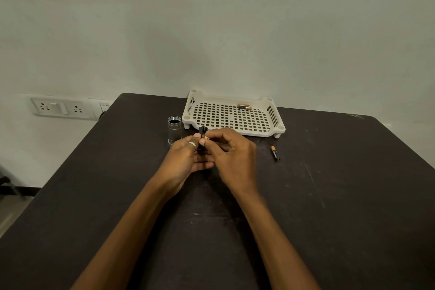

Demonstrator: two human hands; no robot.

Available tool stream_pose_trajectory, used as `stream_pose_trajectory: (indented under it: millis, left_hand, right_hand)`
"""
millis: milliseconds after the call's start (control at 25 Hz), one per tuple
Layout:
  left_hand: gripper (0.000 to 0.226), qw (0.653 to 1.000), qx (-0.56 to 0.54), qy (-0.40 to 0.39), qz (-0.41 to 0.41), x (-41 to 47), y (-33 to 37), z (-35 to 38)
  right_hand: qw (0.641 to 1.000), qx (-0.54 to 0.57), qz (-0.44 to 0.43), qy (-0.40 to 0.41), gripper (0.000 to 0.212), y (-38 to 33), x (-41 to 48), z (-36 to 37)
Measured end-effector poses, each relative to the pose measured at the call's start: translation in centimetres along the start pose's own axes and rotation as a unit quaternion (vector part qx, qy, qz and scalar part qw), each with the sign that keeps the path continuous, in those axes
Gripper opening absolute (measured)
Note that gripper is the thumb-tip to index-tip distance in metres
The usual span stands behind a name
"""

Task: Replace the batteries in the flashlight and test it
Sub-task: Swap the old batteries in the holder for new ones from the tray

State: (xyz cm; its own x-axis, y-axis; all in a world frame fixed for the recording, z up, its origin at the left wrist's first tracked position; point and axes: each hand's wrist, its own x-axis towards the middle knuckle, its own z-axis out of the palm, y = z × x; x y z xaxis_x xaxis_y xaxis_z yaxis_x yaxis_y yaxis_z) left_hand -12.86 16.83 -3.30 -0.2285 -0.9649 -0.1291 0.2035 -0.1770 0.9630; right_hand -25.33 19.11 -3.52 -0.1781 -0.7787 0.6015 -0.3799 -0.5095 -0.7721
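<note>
Left hand point(186, 158) cups black battery holder point(203, 130). Right hand point(231, 155) pinches a battery point(206, 137) against it, its axis mostly hidden. Flashlight body point(174, 129) stands upright on desk point(329, 195) at 11 o'clock, nearer left hand. Spare battery point(275, 153) lies at 3 o'clock, axis 11–5, nearer right hand, probably next.

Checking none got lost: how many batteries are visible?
3: one battery pinched by the right hand at the black holder, one loose on the table, one in the white tray. A second may lie beside that; the hands may hide more.
</note>
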Motion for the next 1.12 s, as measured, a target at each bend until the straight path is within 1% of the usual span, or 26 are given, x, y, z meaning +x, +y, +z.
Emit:
stream_pose_trajectory:
  millis: [120,280,320,400,480,520,640,800,960,1120]
  left_hand:
    - [0.039,1.0,-0.01,0.003,-0.001,0.0,0.0,-0.1]
    - [0.036,1.0,-0.015,-0.011,0.001,0.0,0.0,-0.2]
    - [0.035,1.0,-0.021,-0.011,-0.001,0.0,0.0,-0.1]
    - [0.036,0.999,-0.032,-0.009,-0.007,0.0,0.0,-0.2]
    - [0.035,0.999,-0.038,-0.012,-0.011,-0.1,0.0,-0.3]
    - [0.035,0.999,-0.039,-0.014,-0.012,-0.1,0.0,-0.3]
    - [0.032,0.999,-0.035,-0.022,-0.006,0.0,0.0,-0.4]
    - [0.021,0.999,-0.023,-0.028,-0.006,0.1,-0.2,-0.5]
    - [0.021,1.0,-0.001,-0.027,-0.005,0.1,-0.2,-0.5]
    - [0.021,0.999,-0.008,-0.031,-0.004,-0.1,0.0,-0.7]
  right_hand:
    - [1.0,0.006,-0.015,-0.026,0.018,0.2,0.1,-0.3]
    - [0.999,-0.022,-0.016,-0.046,0.021,0.4,0.1,-0.4]
    - [0.998,-0.037,-0.009,-0.055,0.026,0.4,0.2,-0.5]
    - [0.993,-0.051,0.041,-0.096,0.047,0.5,0.5,-0.6]
    - [0.983,-0.028,0.106,-0.148,0.065,0.7,0.8,-0.9]
    - [0.979,-0.017,0.122,-0.163,0.068,0.8,0.9,-1.0]
    - [0.978,-0.013,0.127,-0.164,0.064,1.1,0.9,-1.0]
    - [0.978,-0.014,0.125,-0.164,0.06,1.2,0.8,-1.0]
    - [0.98,-0.015,0.118,-0.157,0.058,1.3,0.8,-1.0]
    - [0.98,-0.012,0.122,-0.158,0.059,1.2,0.8,-1.0]
